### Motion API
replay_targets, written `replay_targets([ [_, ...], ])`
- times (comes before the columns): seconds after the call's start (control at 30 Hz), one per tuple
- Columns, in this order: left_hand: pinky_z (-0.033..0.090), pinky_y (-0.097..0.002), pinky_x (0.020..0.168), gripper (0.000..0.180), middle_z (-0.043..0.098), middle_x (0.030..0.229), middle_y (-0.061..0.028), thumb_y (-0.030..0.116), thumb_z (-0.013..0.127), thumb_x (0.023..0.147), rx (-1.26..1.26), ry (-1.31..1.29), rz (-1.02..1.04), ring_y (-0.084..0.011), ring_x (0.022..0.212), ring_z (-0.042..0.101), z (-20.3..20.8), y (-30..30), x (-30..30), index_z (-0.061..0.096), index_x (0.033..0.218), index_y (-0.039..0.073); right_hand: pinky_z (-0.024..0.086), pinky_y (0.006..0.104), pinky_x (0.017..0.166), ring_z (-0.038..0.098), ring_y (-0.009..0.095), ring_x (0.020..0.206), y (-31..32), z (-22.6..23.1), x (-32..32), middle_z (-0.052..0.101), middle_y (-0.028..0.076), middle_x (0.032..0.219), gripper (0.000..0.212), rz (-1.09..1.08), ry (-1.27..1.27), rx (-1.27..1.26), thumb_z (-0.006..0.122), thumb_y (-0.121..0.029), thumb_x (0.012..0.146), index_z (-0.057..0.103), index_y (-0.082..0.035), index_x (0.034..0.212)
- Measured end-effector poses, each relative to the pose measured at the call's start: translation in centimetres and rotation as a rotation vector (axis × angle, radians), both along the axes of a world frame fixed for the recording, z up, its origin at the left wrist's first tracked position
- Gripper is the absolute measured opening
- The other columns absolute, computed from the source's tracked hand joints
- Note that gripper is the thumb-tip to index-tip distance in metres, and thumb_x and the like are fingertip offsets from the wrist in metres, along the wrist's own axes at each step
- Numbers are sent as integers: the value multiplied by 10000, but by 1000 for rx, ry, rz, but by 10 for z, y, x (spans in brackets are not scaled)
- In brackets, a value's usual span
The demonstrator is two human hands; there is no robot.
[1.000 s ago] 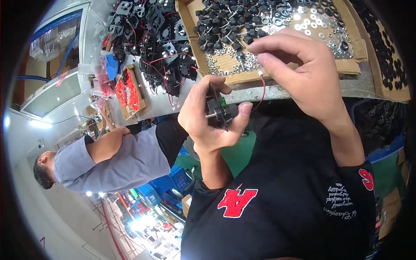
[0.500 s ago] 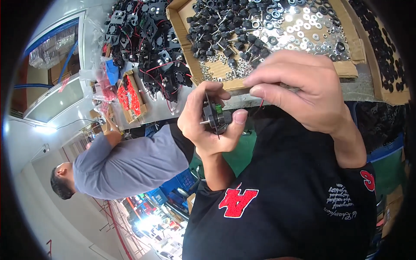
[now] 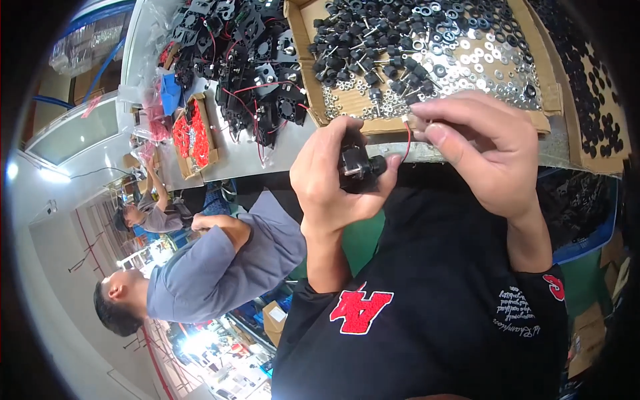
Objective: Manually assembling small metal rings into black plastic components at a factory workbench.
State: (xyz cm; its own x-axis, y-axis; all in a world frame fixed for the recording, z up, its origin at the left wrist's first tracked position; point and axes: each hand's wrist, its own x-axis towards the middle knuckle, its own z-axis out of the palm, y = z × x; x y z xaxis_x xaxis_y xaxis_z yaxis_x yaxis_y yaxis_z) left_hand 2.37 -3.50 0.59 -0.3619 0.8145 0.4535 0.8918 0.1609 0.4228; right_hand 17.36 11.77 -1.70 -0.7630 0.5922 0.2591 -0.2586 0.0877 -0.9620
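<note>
Centrally, the left hand (image 3: 333, 180) rises from a forearm coming up from six o'clock, its grip clenched around a small black fan motor (image 3: 357, 167), thumb pressing the part's right side. At three o'clock of it, the right hand (image 3: 483, 150) arches palm-down, fingers curled, thumb and forefinger pinching the end of a thin red wire (image 3: 407, 137) that runs down to the motor. Both hover above the desk (image 3: 267, 160) edge. At twelve o'clock lies a cardboard tray (image 3: 533, 73) of black screws and washers; at eleven o'clock, a heap of black fans (image 3: 253, 60).
</note>
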Motion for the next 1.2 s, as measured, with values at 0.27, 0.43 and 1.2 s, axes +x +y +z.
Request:
replay_targets([
  [0.27, 531, -333, 662, 479, 645, 807, -96, 138, 814, 647, -55, 113, -2, -239, 697, 656, 3, 2, -4, 648, 1078, 8, 510, 285, 741, 661, 180, 837, 1, 6, -1, 698, 126, 929, 203, 140, -12, -56, 688, 47, 834, 732, 48, 1032],
  [0.43, 491, -381, 670, 548, 625, 877, -110, 186, 799, 660, -115, 206, -26, -286, 739, 615, 3, 2, -9, 586, 1124, -12, 482, 264, 706, 629, 154, 791, -4, 17, -8, 669, 85, 865, 190, 163, 18, 48, 749, 32, 756, 748, 19, 946],
  [1.2, 454, -350, 660, 562, 551, 841, -78, 168, 740, 568, -265, 336, -113, -239, 743, 551, 5, 1, -3, 579, 1073, -20, 480, 286, 623, 627, 184, 716, -21, 11, -16, 646, 63, 814, 180, 23, -77, 371, 798, -8, 711, 731, -45, 874],
])
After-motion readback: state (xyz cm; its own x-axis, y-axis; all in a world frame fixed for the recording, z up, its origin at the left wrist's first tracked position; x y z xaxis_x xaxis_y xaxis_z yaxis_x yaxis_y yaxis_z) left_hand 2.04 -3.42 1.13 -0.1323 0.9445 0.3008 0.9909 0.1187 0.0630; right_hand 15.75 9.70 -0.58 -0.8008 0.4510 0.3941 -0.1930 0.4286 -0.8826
